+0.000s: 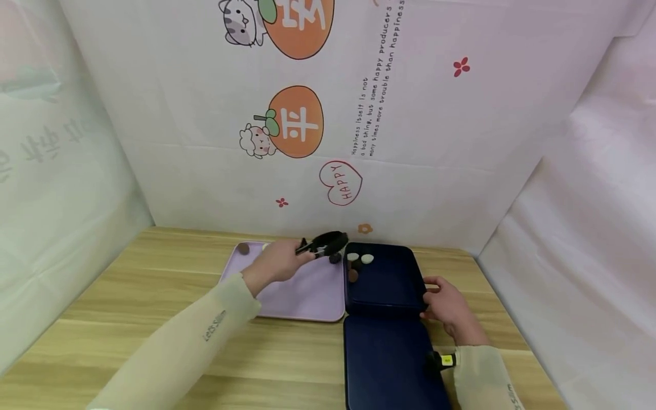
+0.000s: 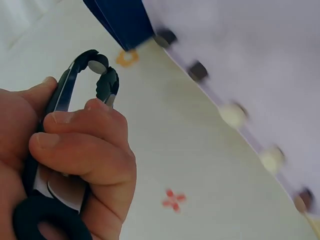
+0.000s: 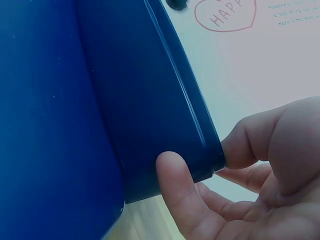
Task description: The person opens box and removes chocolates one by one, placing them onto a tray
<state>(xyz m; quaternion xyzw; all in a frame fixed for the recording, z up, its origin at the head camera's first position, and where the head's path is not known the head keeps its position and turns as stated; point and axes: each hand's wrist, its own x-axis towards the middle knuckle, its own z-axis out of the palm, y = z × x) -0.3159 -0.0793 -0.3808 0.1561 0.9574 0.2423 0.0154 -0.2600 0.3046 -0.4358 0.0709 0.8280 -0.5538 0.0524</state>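
Observation:
My left hand grips a pair of metal tongs with black scalloped tips, above the right back part of a lilac tray. In the left wrist view, a small greyish round piece shows between the tong tips. Beneath the tongs, a dark piece lies at the tray's far right corner. My right hand holds the right side of a dark blue box, thumb against its wall in the right wrist view. Inside the box are white pieces, a dark one and a brown piece.
The box's lid lies folded open toward me on the wooden table. A brown piece sits in the tray's far left corner, with other pieces along its back edge. A printed white cloth hangs close behind tray and box.

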